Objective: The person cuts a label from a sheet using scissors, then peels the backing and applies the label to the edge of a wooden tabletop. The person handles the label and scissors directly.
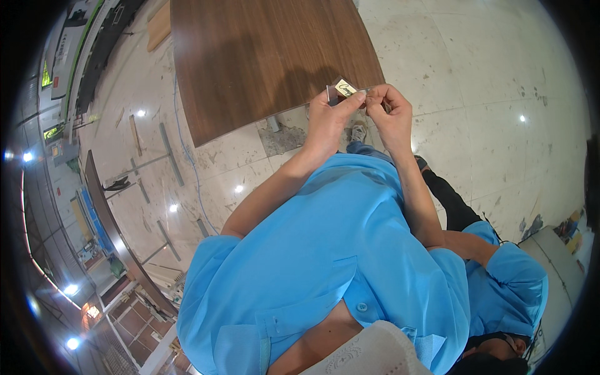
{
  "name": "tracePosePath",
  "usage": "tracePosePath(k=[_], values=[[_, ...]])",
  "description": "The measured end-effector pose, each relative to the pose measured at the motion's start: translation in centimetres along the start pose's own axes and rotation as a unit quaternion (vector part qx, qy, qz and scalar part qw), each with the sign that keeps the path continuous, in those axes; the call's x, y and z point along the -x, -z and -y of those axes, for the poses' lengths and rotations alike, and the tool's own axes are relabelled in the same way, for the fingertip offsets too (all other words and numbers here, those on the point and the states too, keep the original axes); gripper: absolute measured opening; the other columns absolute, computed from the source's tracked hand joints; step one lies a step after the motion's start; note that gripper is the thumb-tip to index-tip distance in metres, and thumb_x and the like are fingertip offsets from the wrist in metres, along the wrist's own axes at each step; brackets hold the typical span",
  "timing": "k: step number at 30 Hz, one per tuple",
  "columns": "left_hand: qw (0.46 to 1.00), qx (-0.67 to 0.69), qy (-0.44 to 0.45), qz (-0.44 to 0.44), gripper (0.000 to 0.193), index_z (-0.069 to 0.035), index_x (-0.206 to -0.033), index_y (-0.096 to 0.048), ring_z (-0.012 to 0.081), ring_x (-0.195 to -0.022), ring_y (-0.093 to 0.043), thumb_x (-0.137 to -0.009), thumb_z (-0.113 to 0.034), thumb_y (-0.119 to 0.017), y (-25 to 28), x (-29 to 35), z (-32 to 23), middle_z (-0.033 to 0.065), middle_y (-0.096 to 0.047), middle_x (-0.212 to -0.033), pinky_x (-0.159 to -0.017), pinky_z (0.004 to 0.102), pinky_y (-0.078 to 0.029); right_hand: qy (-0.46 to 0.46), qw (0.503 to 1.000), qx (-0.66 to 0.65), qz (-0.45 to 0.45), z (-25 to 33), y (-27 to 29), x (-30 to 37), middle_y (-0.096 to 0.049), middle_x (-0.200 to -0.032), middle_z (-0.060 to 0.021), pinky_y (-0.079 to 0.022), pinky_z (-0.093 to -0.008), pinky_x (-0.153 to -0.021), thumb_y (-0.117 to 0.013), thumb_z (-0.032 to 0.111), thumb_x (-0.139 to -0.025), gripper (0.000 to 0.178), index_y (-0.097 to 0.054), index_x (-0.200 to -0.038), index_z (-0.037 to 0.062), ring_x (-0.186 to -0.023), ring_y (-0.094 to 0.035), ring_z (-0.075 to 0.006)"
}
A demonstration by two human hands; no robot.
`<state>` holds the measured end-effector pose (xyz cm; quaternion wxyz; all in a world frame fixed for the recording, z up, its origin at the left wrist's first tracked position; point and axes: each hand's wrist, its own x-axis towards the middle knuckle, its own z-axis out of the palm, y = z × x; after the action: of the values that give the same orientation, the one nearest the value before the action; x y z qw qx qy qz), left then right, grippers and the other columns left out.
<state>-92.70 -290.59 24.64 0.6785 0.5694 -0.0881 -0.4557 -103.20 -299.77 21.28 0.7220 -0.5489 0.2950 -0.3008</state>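
Near the table's right front corner, my left hand grips a small flat card between thumb and fingers. The card has a cream-gold face with dark script and a darker border, and it is tilted up. My right hand is closed in a pinch at the card's right end. What sits between its fingertips is too small to make out. Both hands are held close together at the edge of the dark brown wood-grain table.
A co-worker in a blue shirt is close at my right, an arm reaching toward my side. Pale floor tiles surround the table. On the left, a blue cable and metal bars lie on the floor beside a long brown panel.
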Motion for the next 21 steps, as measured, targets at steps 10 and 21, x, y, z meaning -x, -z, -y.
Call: tracePosePath(k=[10,21], values=[[0.999,0.005,0.04,0.001,0.018,-0.005,-0.093,-0.067,0.0012,-0.056,-0.037,-0.09,-0.021,-0.075,0.2,-0.3,0.1,-0.0002,-0.066,-0.081,-0.048,0.0202,-0.025,-0.051,0.997,-0.051,0.026,0.7,1.0,0.2,-0.067,-0.076,-0.0015,-0.033,-0.0183,-0.05,-0.061,0.007,-0.094,0.01,-0.068,-0.095,0.0004,-0.058,-0.048,-0.0005],[0.999,-0.015,0.04,-0.008,0.017,-0.005,-0.092,-0.068,0.0004,-0.055,-0.036,-0.092,-0.021,-0.073,0.0,-0.2,-0.1,0.0015,-0.067,-0.079,-0.047,0.0198,-0.024,-0.066,0.996,-0.049,0.037,0.7,1.2,-0.1,-0.066,-0.074,-0.0008,-0.032,-0.0184,-0.049,-0.062,0.008,-0.093,0.01,-0.069,-0.093,0.0007,-0.056,-0.046,-0.0003]])
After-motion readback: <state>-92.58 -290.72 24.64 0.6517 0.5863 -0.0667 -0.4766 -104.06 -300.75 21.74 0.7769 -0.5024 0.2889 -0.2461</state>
